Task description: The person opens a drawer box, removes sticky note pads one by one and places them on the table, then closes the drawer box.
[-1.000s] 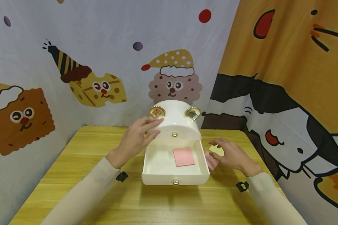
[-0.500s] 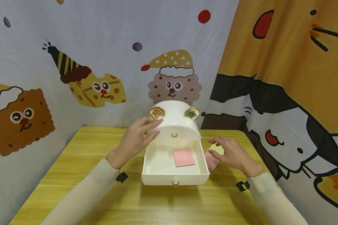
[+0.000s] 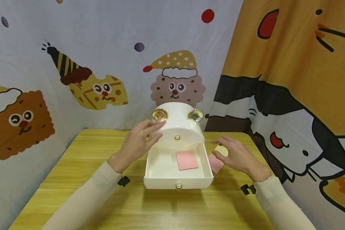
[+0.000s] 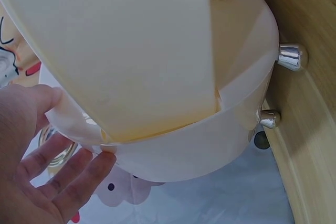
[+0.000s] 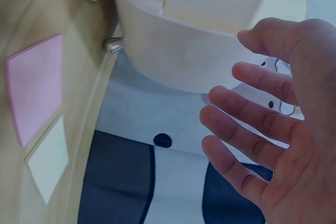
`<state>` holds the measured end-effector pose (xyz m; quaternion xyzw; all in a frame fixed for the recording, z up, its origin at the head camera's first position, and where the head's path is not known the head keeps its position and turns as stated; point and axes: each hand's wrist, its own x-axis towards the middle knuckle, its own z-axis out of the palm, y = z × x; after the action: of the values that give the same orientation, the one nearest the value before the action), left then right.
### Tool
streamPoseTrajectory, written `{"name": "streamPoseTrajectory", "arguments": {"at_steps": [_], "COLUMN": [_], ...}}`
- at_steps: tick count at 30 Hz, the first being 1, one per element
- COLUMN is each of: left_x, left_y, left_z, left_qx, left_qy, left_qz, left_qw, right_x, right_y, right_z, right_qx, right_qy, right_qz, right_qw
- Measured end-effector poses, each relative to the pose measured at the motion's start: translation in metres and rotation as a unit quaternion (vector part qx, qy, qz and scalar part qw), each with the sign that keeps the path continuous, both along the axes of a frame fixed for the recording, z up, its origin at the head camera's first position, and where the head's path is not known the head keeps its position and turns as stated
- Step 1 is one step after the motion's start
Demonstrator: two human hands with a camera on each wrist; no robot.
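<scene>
A white drawer box (image 3: 178,118) with a rounded top and gold round ears stands on the table, its lower drawer (image 3: 161,164) pulled out toward me. Inside the drawer lies a pink sticky-note pad (image 3: 187,160). My left hand (image 3: 135,140) touches the left side of the box, with relaxed fingers (image 4: 79,182) along its curved edge and the thumb at its front. To the right of the box, my right hand (image 3: 237,156) hovers with spread fingers, holding nothing. Below it, a second pink pad (image 3: 215,164) and a yellow pad (image 3: 222,150) lie on the table.
The wooden table (image 3: 103,198) ends close behind the box. A printed cloth (image 3: 103,38) with cartoon figures hangs along the back, and another curtain (image 3: 290,64) on the right. Silver feet (image 4: 291,57) carry the box.
My right hand has risen slightly away from the pads, showing more of them. My left hand stays at the box; the drawer and its pink pad have not moved.
</scene>
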<state>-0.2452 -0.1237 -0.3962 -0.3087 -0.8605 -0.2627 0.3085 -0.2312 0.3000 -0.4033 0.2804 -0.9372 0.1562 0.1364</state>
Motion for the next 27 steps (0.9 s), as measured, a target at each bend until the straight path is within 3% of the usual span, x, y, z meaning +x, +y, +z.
{"name": "streamPoseTrajectory", "arguments": {"at_steps": [27], "left_x": [0.001], "left_y": [0.001], "left_z": [0.001], "left_qx": [-0.001], "left_qy": [0.0], "left_qz": [0.003], "left_qw": [1.0], "right_x": [0.019], "right_y": [-0.026], "right_z": [0.036], "right_qx": [0.018], "right_qy": [0.073], "right_qz": [0.062], "right_qw": [0.9953]}}
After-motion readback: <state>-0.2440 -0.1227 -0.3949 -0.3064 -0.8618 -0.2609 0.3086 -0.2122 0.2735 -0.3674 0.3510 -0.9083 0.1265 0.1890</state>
